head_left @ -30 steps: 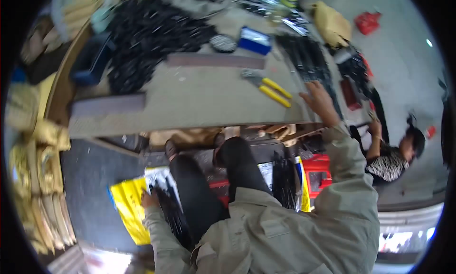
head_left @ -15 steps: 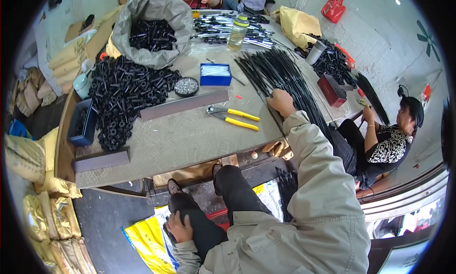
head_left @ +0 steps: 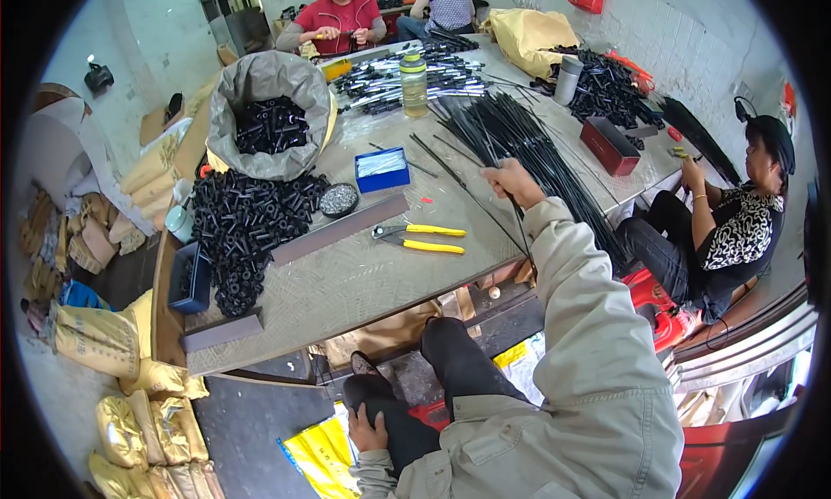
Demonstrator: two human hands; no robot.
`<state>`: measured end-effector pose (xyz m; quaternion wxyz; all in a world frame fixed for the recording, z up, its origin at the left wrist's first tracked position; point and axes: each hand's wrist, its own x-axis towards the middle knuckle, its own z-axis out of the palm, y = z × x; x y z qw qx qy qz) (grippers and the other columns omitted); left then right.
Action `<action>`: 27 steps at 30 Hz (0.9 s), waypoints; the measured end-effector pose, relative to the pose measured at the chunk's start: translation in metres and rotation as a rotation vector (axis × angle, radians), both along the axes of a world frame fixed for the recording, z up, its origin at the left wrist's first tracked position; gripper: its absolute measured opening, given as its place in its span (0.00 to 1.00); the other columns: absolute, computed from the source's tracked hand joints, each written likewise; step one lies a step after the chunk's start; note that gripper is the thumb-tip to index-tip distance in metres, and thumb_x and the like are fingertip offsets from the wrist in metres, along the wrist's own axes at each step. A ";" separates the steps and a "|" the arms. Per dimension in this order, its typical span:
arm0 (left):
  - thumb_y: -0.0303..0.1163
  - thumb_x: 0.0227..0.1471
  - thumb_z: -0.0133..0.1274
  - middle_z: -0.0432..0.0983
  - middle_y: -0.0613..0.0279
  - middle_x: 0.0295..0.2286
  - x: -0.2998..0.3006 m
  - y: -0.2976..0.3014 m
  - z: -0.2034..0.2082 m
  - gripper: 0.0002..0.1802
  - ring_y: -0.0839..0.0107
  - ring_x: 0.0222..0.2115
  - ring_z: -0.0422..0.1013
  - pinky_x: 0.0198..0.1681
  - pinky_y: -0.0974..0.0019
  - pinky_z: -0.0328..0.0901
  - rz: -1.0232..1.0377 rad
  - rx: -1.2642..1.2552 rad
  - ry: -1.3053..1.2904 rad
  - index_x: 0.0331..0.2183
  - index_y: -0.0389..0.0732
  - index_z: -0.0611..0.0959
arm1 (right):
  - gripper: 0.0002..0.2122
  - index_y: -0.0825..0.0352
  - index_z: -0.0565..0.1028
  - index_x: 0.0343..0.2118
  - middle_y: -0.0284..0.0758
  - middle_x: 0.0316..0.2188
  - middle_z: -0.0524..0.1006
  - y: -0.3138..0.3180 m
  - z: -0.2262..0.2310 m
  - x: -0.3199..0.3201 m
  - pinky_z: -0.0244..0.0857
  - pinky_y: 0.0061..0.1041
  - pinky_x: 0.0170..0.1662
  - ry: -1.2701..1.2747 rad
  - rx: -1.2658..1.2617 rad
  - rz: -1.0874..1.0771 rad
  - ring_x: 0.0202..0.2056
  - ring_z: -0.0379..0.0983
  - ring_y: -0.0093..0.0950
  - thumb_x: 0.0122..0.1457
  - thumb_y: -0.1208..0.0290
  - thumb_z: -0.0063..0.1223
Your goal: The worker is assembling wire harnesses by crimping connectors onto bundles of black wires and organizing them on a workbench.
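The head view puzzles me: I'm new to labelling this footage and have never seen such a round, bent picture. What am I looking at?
A camera worn on a person's head looks down through a fisheye lens, so straight edges curve. The grey sleeves at the bottom belong to the wearer. Their right hand reaches onto the worktable and grips thin black rods from the long bundle of rods. Their left hand rests on the knee, holding nothing. On the table lie yellow-handled pliers, a small blue box, a heap of short black tubes and a grey sack of more. Other people sit working along the far and right sides.
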<state>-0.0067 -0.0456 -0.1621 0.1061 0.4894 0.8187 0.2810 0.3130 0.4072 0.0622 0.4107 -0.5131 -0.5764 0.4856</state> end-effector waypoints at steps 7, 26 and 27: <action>0.41 0.43 0.55 0.62 0.34 0.46 0.001 0.004 0.005 0.28 0.41 0.47 0.60 0.51 0.53 0.56 -0.007 -0.019 0.008 0.45 0.37 0.72 | 0.11 0.67 0.65 0.21 0.28 0.13 0.65 0.003 0.094 -0.026 0.50 0.18 0.13 0.019 0.175 0.049 0.12 0.57 0.17 0.53 0.67 0.51; 0.44 0.43 0.54 0.74 0.47 0.35 -0.007 0.020 0.054 0.24 0.52 0.34 0.72 0.39 0.59 0.66 -0.152 -0.125 -0.241 0.38 0.36 0.77 | 0.11 0.66 0.64 0.20 0.27 0.11 0.63 0.017 0.079 -0.103 0.51 0.20 0.18 0.130 0.812 -0.117 0.14 0.57 0.18 0.58 0.68 0.43; 0.44 0.43 0.54 0.74 0.47 0.35 -0.006 0.023 0.073 0.24 0.52 0.34 0.72 0.39 0.59 0.66 -0.127 -0.120 -0.245 0.38 0.36 0.77 | 0.11 0.66 0.65 0.20 0.26 0.11 0.63 0.011 0.093 -0.108 0.51 0.20 0.17 0.068 0.841 -0.087 0.13 0.57 0.18 0.57 0.68 0.44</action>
